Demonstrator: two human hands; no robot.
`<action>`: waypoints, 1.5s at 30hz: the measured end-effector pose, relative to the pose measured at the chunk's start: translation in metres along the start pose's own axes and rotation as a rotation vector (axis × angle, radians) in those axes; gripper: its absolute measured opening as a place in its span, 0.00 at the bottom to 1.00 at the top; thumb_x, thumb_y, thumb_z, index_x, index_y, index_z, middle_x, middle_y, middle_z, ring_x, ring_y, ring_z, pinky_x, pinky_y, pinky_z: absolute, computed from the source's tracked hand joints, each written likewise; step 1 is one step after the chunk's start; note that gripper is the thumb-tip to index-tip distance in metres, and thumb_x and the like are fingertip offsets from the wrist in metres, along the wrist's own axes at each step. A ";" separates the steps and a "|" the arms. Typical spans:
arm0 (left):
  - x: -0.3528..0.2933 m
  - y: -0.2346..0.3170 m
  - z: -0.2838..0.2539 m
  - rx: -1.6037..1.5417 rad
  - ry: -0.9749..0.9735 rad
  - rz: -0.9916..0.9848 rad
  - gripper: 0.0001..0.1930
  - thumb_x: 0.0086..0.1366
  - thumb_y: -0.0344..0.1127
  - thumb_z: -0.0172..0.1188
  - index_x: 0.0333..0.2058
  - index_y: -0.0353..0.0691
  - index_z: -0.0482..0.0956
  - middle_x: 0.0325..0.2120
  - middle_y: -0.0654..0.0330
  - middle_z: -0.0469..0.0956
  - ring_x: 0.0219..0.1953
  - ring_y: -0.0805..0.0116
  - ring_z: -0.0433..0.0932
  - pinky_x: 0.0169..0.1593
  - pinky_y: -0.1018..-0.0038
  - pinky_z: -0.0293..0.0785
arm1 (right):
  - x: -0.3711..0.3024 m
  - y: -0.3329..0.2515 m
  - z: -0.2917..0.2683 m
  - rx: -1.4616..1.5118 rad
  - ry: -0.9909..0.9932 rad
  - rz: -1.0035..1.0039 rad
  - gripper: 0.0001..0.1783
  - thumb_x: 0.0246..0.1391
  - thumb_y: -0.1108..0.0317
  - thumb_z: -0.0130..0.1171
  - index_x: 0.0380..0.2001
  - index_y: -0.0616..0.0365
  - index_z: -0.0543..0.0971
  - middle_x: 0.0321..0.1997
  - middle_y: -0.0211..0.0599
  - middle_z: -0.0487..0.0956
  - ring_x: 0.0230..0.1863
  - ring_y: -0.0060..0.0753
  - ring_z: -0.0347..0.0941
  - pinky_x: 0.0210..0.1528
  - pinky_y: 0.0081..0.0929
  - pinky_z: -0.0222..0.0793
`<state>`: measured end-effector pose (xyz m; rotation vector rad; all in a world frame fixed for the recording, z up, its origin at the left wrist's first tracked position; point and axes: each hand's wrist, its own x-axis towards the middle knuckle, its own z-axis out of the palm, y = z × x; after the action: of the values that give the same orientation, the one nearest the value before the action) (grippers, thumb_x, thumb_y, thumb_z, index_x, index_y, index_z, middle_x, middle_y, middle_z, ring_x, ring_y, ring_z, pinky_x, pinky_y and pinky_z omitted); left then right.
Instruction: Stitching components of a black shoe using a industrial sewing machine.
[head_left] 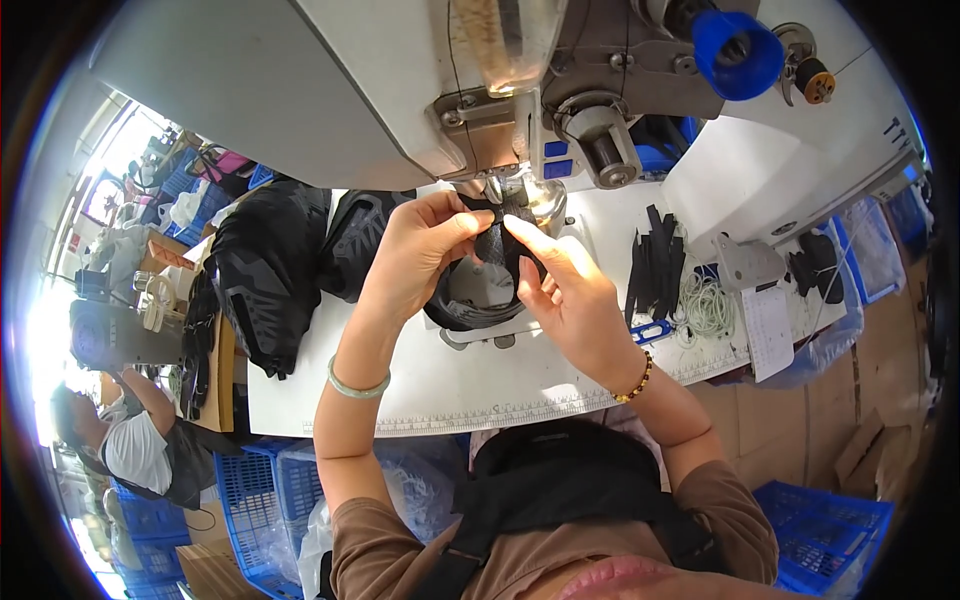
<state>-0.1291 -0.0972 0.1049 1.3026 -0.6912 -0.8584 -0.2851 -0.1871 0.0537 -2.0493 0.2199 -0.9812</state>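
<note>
Both of my hands are at the sewing machine's needle area, on a black fabric piece (495,245) with a curved, ring-like lower part. My left hand (425,245) pinches its upper edge between thumb and fingertips, just in front of the presser foot (495,188). From the other side, my right hand (570,285) has one fingertip on the same edge, its other fingers curled beside the fabric. What lies under the fingertips is hidden. Above the hands is the sewing machine head (490,120).
Black bags (270,270) lie on the white table (400,400) at left. Black strips (657,260), a bundle of pale cord (707,305) and a blue thread snipper (652,331) are at right. Blue crates (250,515) stand below. Another person (140,440) sits at far left.
</note>
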 end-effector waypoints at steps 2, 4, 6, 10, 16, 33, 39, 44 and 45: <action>0.000 0.001 0.000 0.009 0.011 -0.007 0.04 0.58 0.26 0.57 0.27 0.32 0.75 0.25 0.61 0.77 0.24 0.79 0.72 0.30 0.82 0.71 | 0.000 0.001 0.000 -0.005 0.001 -0.012 0.27 0.48 0.77 0.57 0.54 0.49 0.69 0.28 0.39 0.69 0.22 0.32 0.71 0.27 0.26 0.70; 0.000 0.001 0.000 0.021 0.008 -0.002 0.04 0.58 0.26 0.57 0.27 0.31 0.74 0.25 0.61 0.76 0.24 0.78 0.73 0.30 0.82 0.71 | 0.000 0.002 0.000 -0.012 0.004 -0.037 0.28 0.48 0.77 0.57 0.55 0.50 0.69 0.29 0.39 0.69 0.22 0.32 0.71 0.28 0.26 0.70; 0.000 0.003 0.001 0.020 -0.002 -0.005 0.04 0.58 0.26 0.57 0.27 0.31 0.74 0.25 0.61 0.76 0.24 0.78 0.73 0.30 0.82 0.71 | 0.001 0.002 0.001 -0.005 0.017 -0.052 0.26 0.50 0.78 0.56 0.54 0.51 0.70 0.28 0.35 0.68 0.21 0.23 0.67 0.25 0.20 0.67; 0.000 0.003 0.000 0.012 -0.015 0.007 0.05 0.58 0.26 0.58 0.27 0.29 0.74 0.24 0.60 0.76 0.24 0.77 0.73 0.29 0.83 0.71 | 0.000 0.001 0.001 0.003 0.029 -0.052 0.23 0.53 0.78 0.54 0.54 0.52 0.71 0.27 0.31 0.68 0.19 0.15 0.63 0.23 0.15 0.64; 0.001 0.003 0.001 0.025 0.008 -0.003 0.04 0.58 0.26 0.57 0.28 0.29 0.75 0.24 0.60 0.76 0.24 0.77 0.73 0.28 0.82 0.71 | 0.002 -0.004 -0.002 -0.033 0.014 -0.033 0.23 0.52 0.77 0.55 0.53 0.53 0.70 0.28 0.33 0.69 0.19 0.18 0.63 0.23 0.17 0.65; 0.006 0.010 0.000 -0.020 -0.012 -0.062 0.06 0.58 0.26 0.57 0.32 0.28 0.77 0.25 0.61 0.76 0.23 0.79 0.72 0.27 0.83 0.70 | 0.008 -0.009 -0.002 -0.151 0.012 -0.038 0.22 0.52 0.71 0.56 0.51 0.55 0.70 0.29 0.42 0.69 0.20 0.42 0.72 0.23 0.32 0.70; 0.007 0.006 -0.006 -0.049 -0.074 -0.055 0.06 0.58 0.26 0.58 0.32 0.28 0.77 0.26 0.60 0.77 0.24 0.77 0.73 0.27 0.82 0.70 | 0.008 -0.011 -0.003 -0.167 -0.002 -0.048 0.21 0.52 0.71 0.56 0.51 0.55 0.70 0.29 0.41 0.69 0.20 0.41 0.72 0.22 0.32 0.70; 0.010 0.006 -0.007 -0.074 -0.095 -0.050 0.05 0.58 0.26 0.57 0.32 0.29 0.77 0.27 0.60 0.77 0.24 0.77 0.73 0.27 0.82 0.71 | 0.011 -0.009 -0.004 -0.175 -0.009 -0.049 0.23 0.51 0.71 0.56 0.52 0.55 0.69 0.29 0.41 0.70 0.20 0.41 0.73 0.23 0.32 0.71; 0.010 0.006 -0.006 -0.078 -0.073 -0.048 0.05 0.59 0.25 0.57 0.32 0.30 0.77 0.27 0.60 0.77 0.24 0.77 0.73 0.27 0.82 0.71 | 0.013 -0.007 -0.005 -0.148 -0.009 -0.042 0.22 0.51 0.71 0.57 0.52 0.55 0.69 0.28 0.40 0.70 0.19 0.39 0.72 0.23 0.31 0.70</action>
<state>-0.1176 -0.1021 0.1090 1.2270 -0.6795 -0.9666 -0.2815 -0.1913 0.0682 -2.1998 0.2519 -1.0075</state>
